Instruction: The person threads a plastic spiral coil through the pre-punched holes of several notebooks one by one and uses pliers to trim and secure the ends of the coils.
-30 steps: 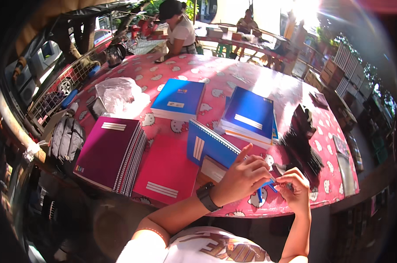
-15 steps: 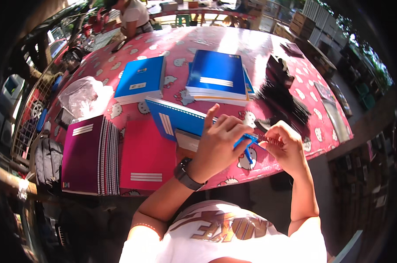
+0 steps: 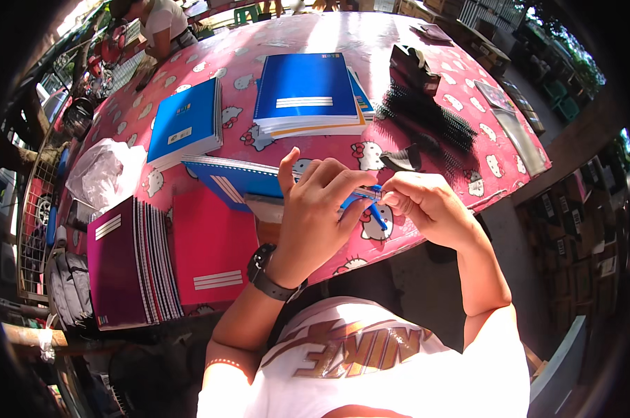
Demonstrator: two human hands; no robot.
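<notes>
A blue notebook (image 3: 226, 182) with a row of holes along its edge stands tilted over a pink notebook (image 3: 210, 244). My left hand (image 3: 322, 202), wearing a black watch, is closed around the blue notebook's right end, index and thumb toward the corner. At that corner my right hand (image 3: 430, 209) pinches with thumb and fingers; what it holds is mostly hidden, though a coil showed there earlier. Below the fingertips a slim blue tool (image 3: 378, 217) sticks out, its kind unclear. A brownish-grey block (image 3: 265, 207) sits behind my left wrist.
Purple spiral notebooks (image 3: 116, 265) are stacked at left, near a clear plastic bag (image 3: 106, 174). Two blue notebook stacks (image 3: 183, 122) (image 3: 304, 87) lie farther back. Black binding coils (image 3: 430, 122) are heaped at right on the pink tablecloth (image 3: 461, 198). A person (image 3: 165, 31) is at the far left.
The view has shifted, so the table sits farther left and higher. My right hand has come closer to my left at the notebook's corner, and the dark red coil is now hidden.
</notes>
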